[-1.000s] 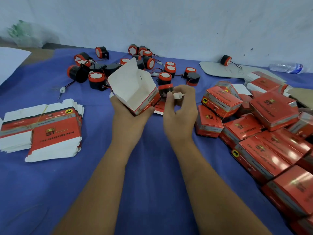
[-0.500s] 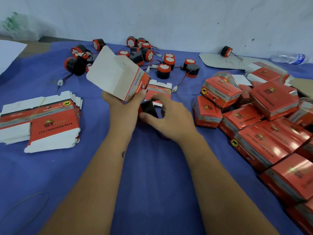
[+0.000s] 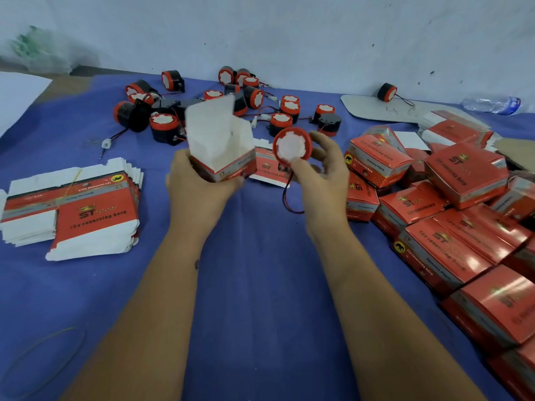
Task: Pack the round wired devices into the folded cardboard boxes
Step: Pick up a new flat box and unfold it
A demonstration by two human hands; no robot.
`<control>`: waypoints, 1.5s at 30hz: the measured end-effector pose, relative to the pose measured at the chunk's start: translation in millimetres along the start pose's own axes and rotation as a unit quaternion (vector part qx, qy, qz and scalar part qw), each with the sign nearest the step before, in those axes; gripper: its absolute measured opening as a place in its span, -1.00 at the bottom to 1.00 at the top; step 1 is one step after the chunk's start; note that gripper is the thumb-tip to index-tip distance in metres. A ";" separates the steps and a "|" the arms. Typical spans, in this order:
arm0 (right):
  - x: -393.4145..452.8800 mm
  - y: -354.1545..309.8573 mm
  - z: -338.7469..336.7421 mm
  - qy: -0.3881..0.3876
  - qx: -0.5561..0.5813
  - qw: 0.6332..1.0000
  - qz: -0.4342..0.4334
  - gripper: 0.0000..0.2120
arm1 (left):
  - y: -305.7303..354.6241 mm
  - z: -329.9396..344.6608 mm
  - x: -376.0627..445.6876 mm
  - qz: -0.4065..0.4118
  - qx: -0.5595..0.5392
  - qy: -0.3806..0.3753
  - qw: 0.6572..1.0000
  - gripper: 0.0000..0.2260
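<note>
While your left hand (image 3: 199, 186) grips the open box (image 3: 223, 146) | right hand (image 3: 318, 169) pinches the round device (image 3: 292, 146) beside it | tuck the dangling wire (image 3: 289, 198) first (avoids snagging flaps).

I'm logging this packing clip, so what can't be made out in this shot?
Head view only:
- Inside of the open box in the left hand: motion blur.
- Rear of the held device: faces away, right hand covers it.
- Its wire end: behind that hand.
- Packed boxes: cut off by the right edge.
</note>
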State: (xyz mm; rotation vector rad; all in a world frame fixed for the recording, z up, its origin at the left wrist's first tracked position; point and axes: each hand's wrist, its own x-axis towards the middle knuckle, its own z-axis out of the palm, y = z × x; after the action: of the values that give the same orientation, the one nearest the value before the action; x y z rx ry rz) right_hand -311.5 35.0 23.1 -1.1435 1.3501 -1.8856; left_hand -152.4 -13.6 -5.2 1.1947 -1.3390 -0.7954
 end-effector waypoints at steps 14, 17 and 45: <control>-6.0 -14.2 7.6 -0.132 -0.358 0.893 -0.236 -0.68 | -0.9 -1.3 -7.4 0.053 0.077 -0.216 0.972 -0.32; -2.2 -12.3 9.3 -0.139 -0.480 0.833 -0.238 -0.62 | -2.0 -2.2 -5.5 0.060 0.058 -0.239 0.967 -0.23; -4.7 -7.5 4.8 0.050 -0.191 0.975 -0.106 -0.65 | 12.2 15.0 -10.1 -0.060 -0.033 -0.035 0.997 -0.76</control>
State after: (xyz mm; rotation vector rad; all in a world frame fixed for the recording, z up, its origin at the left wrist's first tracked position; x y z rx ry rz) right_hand -304.7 39.1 29.2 -1.4448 1.7625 -1.8998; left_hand -170.8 -3.5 1.1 1.2139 -1.2969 -0.9689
